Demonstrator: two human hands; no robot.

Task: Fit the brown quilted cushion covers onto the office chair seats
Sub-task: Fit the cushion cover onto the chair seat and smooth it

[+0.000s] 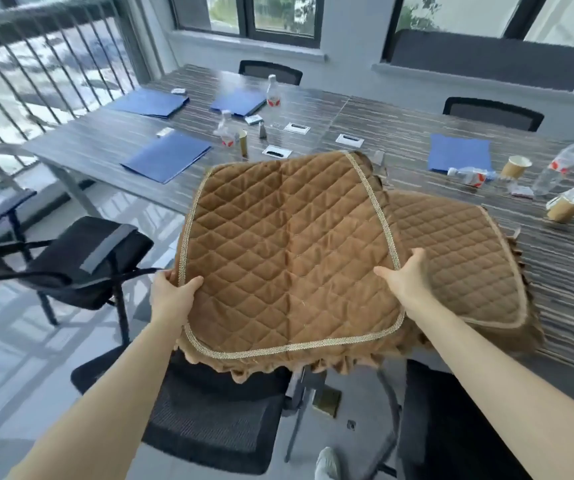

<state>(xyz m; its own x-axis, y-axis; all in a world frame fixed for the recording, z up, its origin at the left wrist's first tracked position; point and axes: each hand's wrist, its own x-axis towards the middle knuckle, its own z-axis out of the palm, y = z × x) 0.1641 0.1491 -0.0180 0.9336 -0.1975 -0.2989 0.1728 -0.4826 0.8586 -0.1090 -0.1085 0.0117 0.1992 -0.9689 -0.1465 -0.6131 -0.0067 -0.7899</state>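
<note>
Two brown quilted covers show here — we hold the upper cushion cover (pixel 289 251) by its side edges, lifted above the mesh office chair seat (pixel 209 414) below us. Our left hand (pixel 174 289) grips the left edge, thumb on top and fingers curled under the trim; our right hand (pixel 407 275) pinches the right edge the same way, thumb lying across the quilting. A second cushion cover (pixel 458 265) lies on the counter (pixel 573 271) just to the right, partly overlapped by the one we hold. Another black chair (pixel 81 265) stands to our left, well apart from the counter. Further along the counter sit blue folders (pixel 166 155), plastic bottles (pixel 562 164) and paper cups (pixel 515 167).
</note>
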